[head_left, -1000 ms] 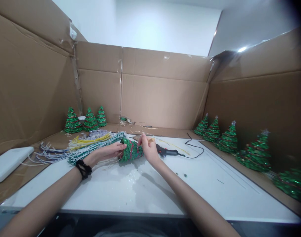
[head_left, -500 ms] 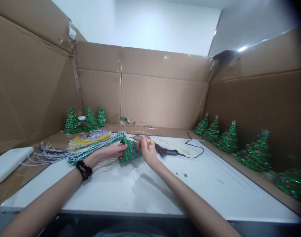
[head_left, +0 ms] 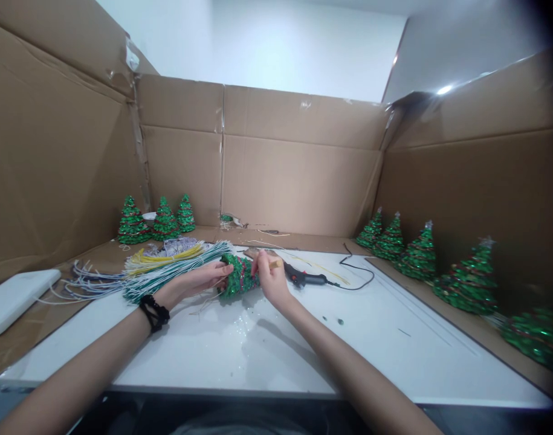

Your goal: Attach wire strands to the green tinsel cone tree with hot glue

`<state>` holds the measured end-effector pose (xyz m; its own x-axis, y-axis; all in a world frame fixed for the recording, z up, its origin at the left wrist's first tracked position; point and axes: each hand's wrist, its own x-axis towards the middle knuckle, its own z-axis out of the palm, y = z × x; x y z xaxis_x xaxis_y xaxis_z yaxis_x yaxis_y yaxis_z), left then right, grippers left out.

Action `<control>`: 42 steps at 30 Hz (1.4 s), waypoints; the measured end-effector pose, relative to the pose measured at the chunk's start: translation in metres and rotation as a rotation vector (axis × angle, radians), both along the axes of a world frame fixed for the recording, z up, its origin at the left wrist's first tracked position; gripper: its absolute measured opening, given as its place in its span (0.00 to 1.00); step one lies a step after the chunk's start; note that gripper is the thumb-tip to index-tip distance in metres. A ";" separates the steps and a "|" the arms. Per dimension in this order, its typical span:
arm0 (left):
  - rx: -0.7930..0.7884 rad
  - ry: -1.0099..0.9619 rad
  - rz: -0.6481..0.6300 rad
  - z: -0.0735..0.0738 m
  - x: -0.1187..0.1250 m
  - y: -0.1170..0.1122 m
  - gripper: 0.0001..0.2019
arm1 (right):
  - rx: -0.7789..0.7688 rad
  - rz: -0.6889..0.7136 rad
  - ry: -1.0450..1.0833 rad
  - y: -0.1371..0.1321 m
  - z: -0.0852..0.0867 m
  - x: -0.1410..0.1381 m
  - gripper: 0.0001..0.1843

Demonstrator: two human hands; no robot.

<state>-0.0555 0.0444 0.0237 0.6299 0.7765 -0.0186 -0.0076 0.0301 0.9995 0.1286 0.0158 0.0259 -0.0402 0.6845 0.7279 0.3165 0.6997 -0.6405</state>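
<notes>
My left hand (head_left: pixel 210 277) is closed round the base end of a small green glittery Christmas tree (head_left: pixel 238 279), which is tilted on its side above the white board. Dark red bits show among its green layers. My right hand (head_left: pixel 271 278) is closed in a pinch at the tree's tip side, on a thin stick with a blunt tan end (head_left: pixel 276 264) that juts out past the thumb. The stick's working end is hidden behind the fingers and tree. Just beyond my right hand lies a black glue gun (head_left: pixel 310 279) with red parts and a dark cord.
Bundles of white, green and yellow wires (head_left: pixel 176 266) lie left of the tree. Finished-looking trees (head_left: pixel 416 254) line the right edge; three more trees (head_left: pixel 165 220) stand back left. A white device (head_left: pixel 20 301) lies far left. Cardboard walls (head_left: pixel 298 163) enclose the white board (head_left: pixel 312 368).
Almost nothing differs. Both hands keep their hold on the tree and the stick, with only a very slight shift of the view.
</notes>
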 end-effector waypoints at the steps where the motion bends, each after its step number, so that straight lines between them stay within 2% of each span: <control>1: -0.001 0.000 0.002 0.000 0.000 0.000 0.17 | 0.001 -0.001 0.002 0.000 0.000 0.000 0.31; 18: -0.021 -0.002 0.056 -0.004 0.002 0.001 0.18 | -0.020 -0.031 -0.005 0.001 0.000 0.000 0.32; 27: -0.071 -0.033 0.066 0.001 0.005 -0.004 0.24 | -0.020 -0.020 0.005 0.002 -0.001 0.001 0.31; 37: -0.028 -0.061 0.119 -0.005 0.005 -0.003 0.19 | -0.007 -0.021 -0.017 -0.001 0.000 0.000 0.30; 42: -0.020 -0.043 0.117 -0.002 0.006 -0.004 0.20 | -0.014 -0.020 -0.020 -0.001 0.000 0.000 0.30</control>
